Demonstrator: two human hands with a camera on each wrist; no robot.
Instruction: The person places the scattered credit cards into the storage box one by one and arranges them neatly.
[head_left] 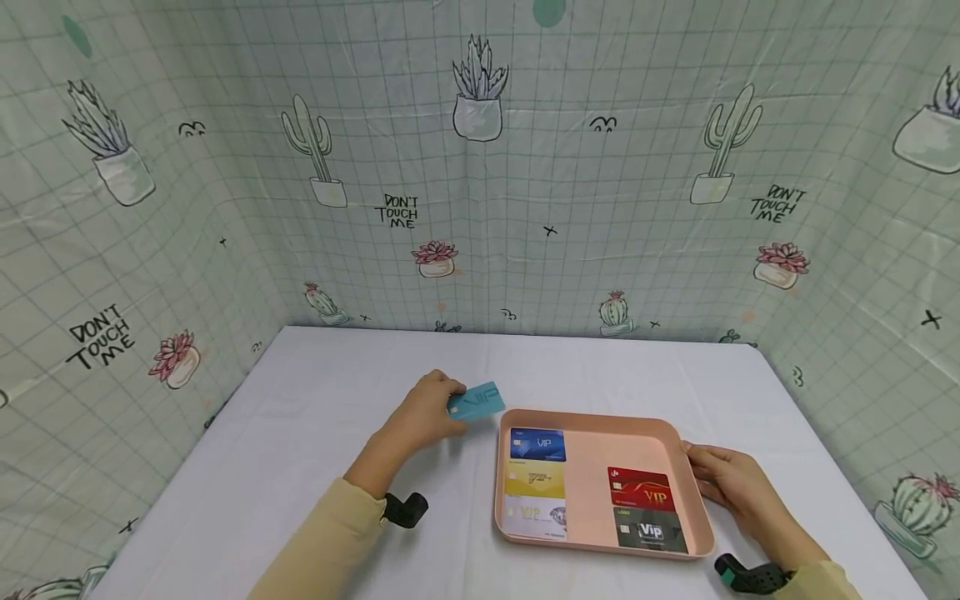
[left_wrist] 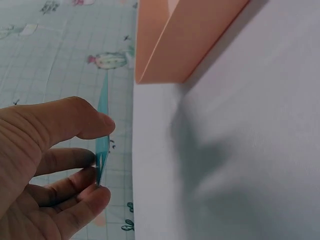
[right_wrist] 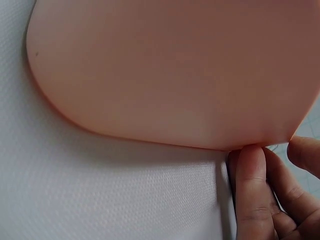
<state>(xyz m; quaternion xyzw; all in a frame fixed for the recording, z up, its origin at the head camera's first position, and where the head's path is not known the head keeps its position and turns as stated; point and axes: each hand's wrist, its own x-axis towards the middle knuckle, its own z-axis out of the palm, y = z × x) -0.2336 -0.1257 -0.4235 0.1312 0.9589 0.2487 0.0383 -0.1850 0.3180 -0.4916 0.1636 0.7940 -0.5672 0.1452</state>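
Note:
My left hand (head_left: 429,410) pinches a light blue VIP card (head_left: 477,401) between thumb and fingers, above the table beside the tray's upper left corner. The left wrist view shows this card nearly edge-on. My right hand (head_left: 738,487) holds the right side of the pink tray (head_left: 587,492), with fingertips (right_wrist: 251,155) at its lower edge and the thumb at the rim. In the tray's left column lie a blue VIP card (head_left: 537,444), a yellow card (head_left: 534,479) and a white VIP card (head_left: 536,518). At its lower right, a red VIP card (head_left: 642,489) lies above a dark grey Vip card (head_left: 650,530).
A white cloth (head_left: 337,367) covers the table under the tray. Around the back and sides hangs a pale green gridded curtain (head_left: 525,183) printed with cacti. Both wrists wear black straps, the left one (head_left: 406,510) near the sleeve cuff.

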